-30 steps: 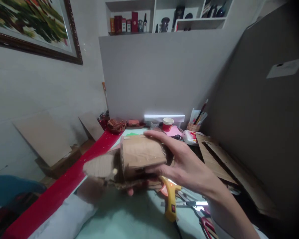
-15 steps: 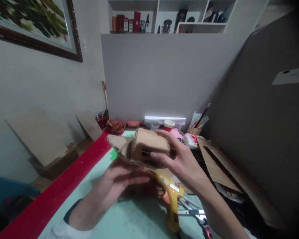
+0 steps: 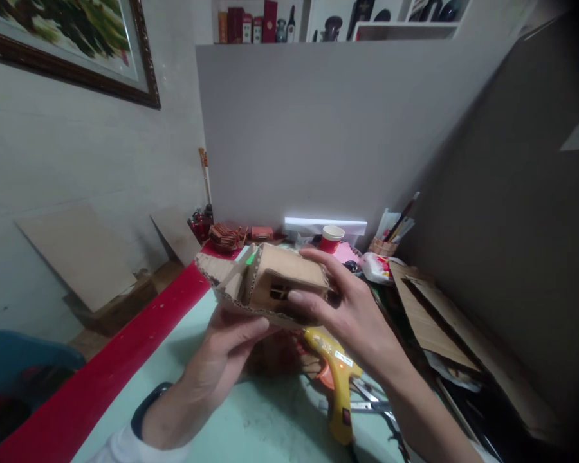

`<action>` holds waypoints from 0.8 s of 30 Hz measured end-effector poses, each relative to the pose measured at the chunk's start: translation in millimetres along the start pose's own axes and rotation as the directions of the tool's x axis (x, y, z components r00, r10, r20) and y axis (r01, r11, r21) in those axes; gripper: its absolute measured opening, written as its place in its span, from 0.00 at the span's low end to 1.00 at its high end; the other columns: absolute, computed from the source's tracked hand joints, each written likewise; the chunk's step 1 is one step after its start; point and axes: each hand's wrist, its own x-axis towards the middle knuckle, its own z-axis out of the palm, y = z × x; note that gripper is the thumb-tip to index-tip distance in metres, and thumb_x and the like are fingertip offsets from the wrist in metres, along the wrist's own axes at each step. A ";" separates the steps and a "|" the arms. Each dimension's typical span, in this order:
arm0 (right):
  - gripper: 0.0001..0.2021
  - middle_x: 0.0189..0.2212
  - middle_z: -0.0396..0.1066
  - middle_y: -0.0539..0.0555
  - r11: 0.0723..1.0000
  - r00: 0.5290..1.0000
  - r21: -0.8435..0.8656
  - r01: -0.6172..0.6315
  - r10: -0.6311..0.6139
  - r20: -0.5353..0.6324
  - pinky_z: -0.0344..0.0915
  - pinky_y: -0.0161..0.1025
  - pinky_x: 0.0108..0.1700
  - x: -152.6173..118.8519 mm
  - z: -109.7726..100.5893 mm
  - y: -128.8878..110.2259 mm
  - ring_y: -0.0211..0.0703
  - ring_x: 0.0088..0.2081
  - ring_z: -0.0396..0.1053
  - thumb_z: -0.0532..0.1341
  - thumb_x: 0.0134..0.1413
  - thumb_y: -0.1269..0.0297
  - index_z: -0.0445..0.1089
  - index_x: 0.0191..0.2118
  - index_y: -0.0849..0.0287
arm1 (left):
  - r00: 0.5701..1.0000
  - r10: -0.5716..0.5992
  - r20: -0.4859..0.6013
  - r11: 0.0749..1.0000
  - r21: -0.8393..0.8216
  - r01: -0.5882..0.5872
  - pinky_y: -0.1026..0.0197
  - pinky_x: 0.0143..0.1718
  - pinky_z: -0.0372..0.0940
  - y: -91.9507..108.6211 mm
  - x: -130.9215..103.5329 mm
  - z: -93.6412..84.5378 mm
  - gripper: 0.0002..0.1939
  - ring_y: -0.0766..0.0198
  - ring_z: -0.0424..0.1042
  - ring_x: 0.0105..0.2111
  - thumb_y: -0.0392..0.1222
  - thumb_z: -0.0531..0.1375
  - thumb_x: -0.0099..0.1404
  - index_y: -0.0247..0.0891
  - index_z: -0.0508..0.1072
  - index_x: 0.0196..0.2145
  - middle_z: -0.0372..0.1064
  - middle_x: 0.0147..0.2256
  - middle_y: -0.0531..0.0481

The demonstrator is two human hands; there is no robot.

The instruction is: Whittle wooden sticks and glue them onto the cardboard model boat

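A small cardboard boat [image 3: 289, 263] with a cabin, a cut-out window and a pointed end on the left is held up above the table. My right hand [image 3: 345, 302] grips the cabin end, thumb by the window and fingers over the top. From below, my left hand [image 3: 231, 344] supports the boat, its thumb along the lower edge and its other fingers hidden underneath. Below the boat lies a yellow hot glue gun [image 3: 338, 373], nozzle pointing up and left. Scissors [image 3: 376, 406] are partly visible beside its handle.
The green tabletop [image 3: 265, 431] has a red border [image 3: 120, 328] on the left. At the back stand a paper cup [image 3: 331, 239] and a basket of pens [image 3: 385, 246]. Cardboard sheets [image 3: 429, 315] lie on the right. A blue chair [image 3: 29, 347] is at far left.
My left hand has moved up and now supports the boat from below; before, it was blurred and lower. The boat has shifted slightly left in view, and the camera has tilted down.
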 end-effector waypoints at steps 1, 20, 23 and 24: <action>0.25 0.50 0.74 0.51 1.000 1.000 0.001 0.000 0.000 -0.009 0.68 0.49 0.50 -0.3 -0.4 -0.2 0.51 0.49 0.73 0.68 0.54 0.49 0.67 0.55 0.47 | 1.000 0.009 0.014 1.000 -0.002 -0.009 0.50 0.52 0.71 -0.6 0.5 -0.5 0.32 0.53 0.75 0.49 0.29 0.73 0.48 0.45 0.76 0.51 0.80 0.45 0.50; 0.26 0.49 0.74 0.53 0.995 0.988 -0.045 0.092 -0.096 -0.123 0.68 0.48 0.51 1.0 5.4 -0.2 0.50 0.46 0.72 0.71 0.50 0.57 0.68 0.54 0.53 | 0.997 0.021 0.080 0.986 -0.167 -0.008 0.47 0.45 0.75 3.0 2.3 -3.7 0.40 0.49 0.75 0.51 0.35 0.67 0.58 0.52 0.61 0.65 0.77 0.53 0.49; 0.27 0.49 0.74 0.52 0.996 0.990 -0.026 0.081 -0.084 -0.115 0.68 0.47 0.50 0.6 4.4 0.2 0.49 0.46 0.72 0.71 0.50 0.56 0.68 0.55 0.52 | 0.996 0.026 0.088 0.987 -0.160 -0.012 0.46 0.46 0.74 3.0 2.0 -4.5 0.42 0.46 0.73 0.54 0.35 0.68 0.57 0.53 0.60 0.66 0.75 0.55 0.50; 0.27 0.49 0.74 0.52 0.997 0.990 -0.021 0.078 -0.080 -0.112 0.68 0.47 0.49 0.4 4.0 0.1 0.49 0.46 0.72 0.71 0.50 0.56 0.68 0.55 0.52 | 0.996 0.024 0.086 0.988 -0.155 -0.011 0.46 0.47 0.74 3.2 1.8 -4.4 0.43 0.46 0.72 0.55 0.35 0.69 0.57 0.54 0.60 0.66 0.75 0.56 0.50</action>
